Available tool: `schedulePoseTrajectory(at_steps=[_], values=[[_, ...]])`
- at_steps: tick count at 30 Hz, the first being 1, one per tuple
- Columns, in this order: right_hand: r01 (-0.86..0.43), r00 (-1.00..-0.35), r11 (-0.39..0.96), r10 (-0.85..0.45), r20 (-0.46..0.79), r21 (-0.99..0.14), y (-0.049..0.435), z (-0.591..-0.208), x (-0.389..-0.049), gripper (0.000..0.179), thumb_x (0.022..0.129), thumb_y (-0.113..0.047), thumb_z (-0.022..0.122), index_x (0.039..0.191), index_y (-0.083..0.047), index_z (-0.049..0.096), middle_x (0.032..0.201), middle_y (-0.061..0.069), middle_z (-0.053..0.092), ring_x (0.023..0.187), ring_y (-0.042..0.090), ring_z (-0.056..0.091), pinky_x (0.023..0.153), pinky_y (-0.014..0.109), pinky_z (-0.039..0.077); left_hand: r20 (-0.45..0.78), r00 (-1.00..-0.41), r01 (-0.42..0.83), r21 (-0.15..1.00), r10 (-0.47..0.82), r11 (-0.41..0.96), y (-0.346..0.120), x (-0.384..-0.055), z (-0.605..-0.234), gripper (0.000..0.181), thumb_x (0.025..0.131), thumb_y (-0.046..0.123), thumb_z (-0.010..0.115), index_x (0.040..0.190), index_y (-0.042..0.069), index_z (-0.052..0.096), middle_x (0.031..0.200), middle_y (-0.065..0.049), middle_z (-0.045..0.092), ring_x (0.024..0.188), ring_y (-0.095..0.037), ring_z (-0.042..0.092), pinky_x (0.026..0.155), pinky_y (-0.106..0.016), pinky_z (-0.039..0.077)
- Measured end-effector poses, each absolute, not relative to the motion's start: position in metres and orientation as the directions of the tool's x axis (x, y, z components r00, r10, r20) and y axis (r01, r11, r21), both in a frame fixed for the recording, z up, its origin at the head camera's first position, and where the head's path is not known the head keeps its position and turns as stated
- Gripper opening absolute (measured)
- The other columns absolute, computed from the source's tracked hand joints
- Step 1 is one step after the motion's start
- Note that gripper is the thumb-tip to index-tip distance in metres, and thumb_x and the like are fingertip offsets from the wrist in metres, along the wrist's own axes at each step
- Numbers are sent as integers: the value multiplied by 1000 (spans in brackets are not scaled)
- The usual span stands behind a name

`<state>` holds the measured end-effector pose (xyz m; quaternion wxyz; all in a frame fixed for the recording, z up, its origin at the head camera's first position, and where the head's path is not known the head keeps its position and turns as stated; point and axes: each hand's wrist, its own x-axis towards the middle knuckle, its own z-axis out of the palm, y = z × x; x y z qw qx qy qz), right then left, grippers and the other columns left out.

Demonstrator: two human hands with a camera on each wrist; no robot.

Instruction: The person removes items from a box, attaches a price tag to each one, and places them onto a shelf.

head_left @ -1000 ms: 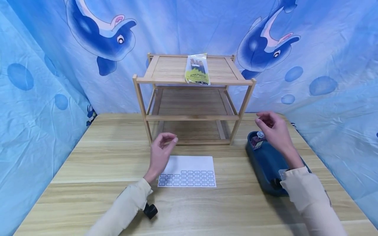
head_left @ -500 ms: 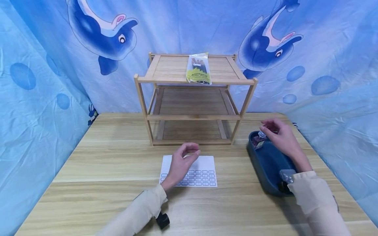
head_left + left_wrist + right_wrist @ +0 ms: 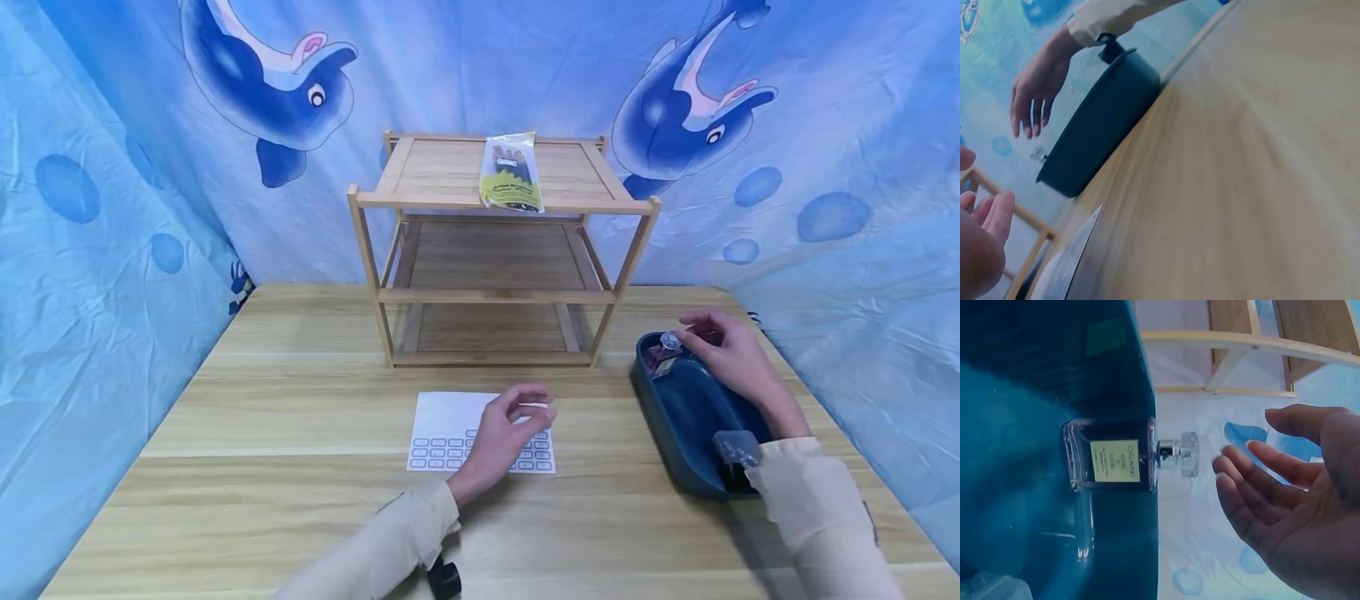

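A perfume bottle (image 3: 1115, 456) with a clear faceted cap and a cream label stands inside the dark teal basin (image 3: 666, 437), at its far end. Over that end is my right hand (image 3: 727, 357), its thumb and fingers loosely bent and apart, right by the cap. In the right wrist view a gap shows between those fingertips and the cap, and the hand holds nothing. My left hand (image 3: 504, 435) hovers over a white sheet (image 3: 450, 410) printed with rows of small boxes, covering part of it. Its fingers are relaxed with nothing between them.
A clear plastic piece (image 3: 737, 447) lies in the near end of the basin, beside the right sleeve. Behind the sheet stands a three-tier wooden rack (image 3: 498, 296) with a packet of artist brushes (image 3: 512, 175) on top. A dolphin-print curtain surrounds the table.
My left hand has moved right across the sheet. My right hand has come down and slightly right, closer to the perfume bottle's cap. The view has shifted slightly.
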<state>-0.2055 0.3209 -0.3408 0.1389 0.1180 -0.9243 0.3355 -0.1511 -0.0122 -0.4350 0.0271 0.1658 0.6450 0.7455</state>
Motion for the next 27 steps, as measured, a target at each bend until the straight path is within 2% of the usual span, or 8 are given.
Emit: schedulePoseTrajectory(at_steps=[5, 7, 11, 14, 17, 19, 23, 27], values=[[-312, -937, 758, -144, 319, -572, 328, -342, -207, 30, 105, -13, 62, 125, 9, 62, 110, 27, 68, 87, 11, 59, 69, 10, 45, 174, -940, 116, 972, 293, -205, 5, -144, -438, 37, 96, 5, 71, 129, -10, 60, 124, -26, 65, 104, -21, 69, 88, -30, 60], [-306, -941, 767, -154, 300, -565, 331, -342, -207, 30, 105, -13, 61, 125, 10, 62, 110, 27, 67, 89, 16, 61, 69, 11, 45, 148, -941, 83, 973, 305, -215, 12, -141, -439, 39, 95, 5, 71, 129, -10, 60, 123, -26, 65, 101, -19, 70, 86, -28, 60], [-259, -960, 795, -152, 234, -549, 334, -341, -208, 34, 107, -17, 60, 127, 10, 60, 113, 29, 66, 96, 36, 64, 72, 16, 47, 96, -944, 16, 969, 316, -248, 27, -135, -440, 39, 93, 4, 73, 128, -9, 61, 120, -25, 66, 96, -17, 70, 82, -27, 60], [-221, -972, 814, -142, 185, -536, 337, -340, -209, 37, 107, -21, 58, 128, 10, 59, 114, 29, 66, 100, 40, 63, 76, 24, 48, 74, -943, -19, 961, 325, -275, 38, -130, -441, 37, 93, 2, 73, 126, -10, 61, 116, -22, 68, 95, -20, 70, 83, -30, 61], [-211, -976, 816, -149, 157, -538, 340, -340, -211, 37, 107, -21, 58, 128, 10, 59, 112, 28, 66, 99, 39, 63, 75, 27, 49, 56, -938, -48, 956, 341, -290, 48, -125, -441, 37, 92, -1, 72, 126, -10, 61, 112, -17, 70, 95, -26, 71, 84, -34, 62], [-213, -976, 815, -155, 152, -538, 343, -341, -213, 35, 107, -20, 60, 126, 10, 60, 109, 26, 67, 96, 36, 63, 72, 25, 50, 44, -934, -69, 952, 355, -298, 54, -121, -441, 38, 92, -2, 72, 127, -9, 60, 111, -16, 70, 95, -29, 72, 84, -33, 61], [-212, -977, 815, -161, 141, -539, 349, -346, -216, 32, 105, -16, 61, 125, 10, 61, 105, 22, 68, 91, 31, 62, 68, 22, 49, 26, -923, -101, 946, 383, -307, 67, -113, -444, 39, 91, -4, 71, 128, -8, 60, 107, -11, 71, 90, -22, 72, 81, -28, 61], [-226, -974, 806, -183, 132, -547, 354, -352, -217, 30, 105, -12, 62, 125, 10, 60, 105, 22, 69, 91, 27, 62, 68, 23, 51, 14, -917, -135, 929, 398, -345, 82, -107, -445, 38, 90, -7, 71, 127, -9, 61, 102, -9, 72, 89, -22, 72, 82, -31, 62]])
